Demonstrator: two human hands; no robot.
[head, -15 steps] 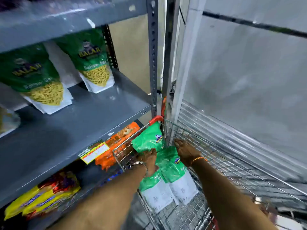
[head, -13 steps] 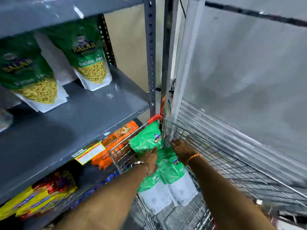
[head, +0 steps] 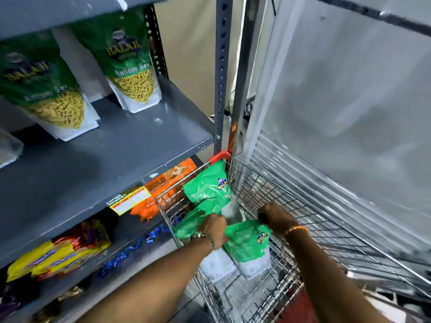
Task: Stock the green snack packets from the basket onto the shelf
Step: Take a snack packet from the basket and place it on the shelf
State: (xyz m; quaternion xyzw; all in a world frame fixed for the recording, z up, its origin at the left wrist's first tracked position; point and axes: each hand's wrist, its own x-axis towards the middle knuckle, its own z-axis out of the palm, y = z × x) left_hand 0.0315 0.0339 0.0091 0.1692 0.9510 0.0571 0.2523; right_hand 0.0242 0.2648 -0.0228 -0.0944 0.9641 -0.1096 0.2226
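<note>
I am seeing three green snack packets (head: pixel 247 245) lying in the wire basket (head: pixel 291 201), and two more (head: pixel 130 66) standing already on the grey shelf (head: pixel 116 159), so the stocking seems partly done. My left hand (head: pixel 215 229) is closing on the front packet's green top. My right hand (head: pixel 276 217) is curling at its far edge; whether it is grasping, I cannot tell.

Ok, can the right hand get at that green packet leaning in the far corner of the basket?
Probably yes. The right hand is already inside the wire basket, and the upright green packet leans just beyond it with nothing over it. The left hand sits beside that path, not across it.
</note>
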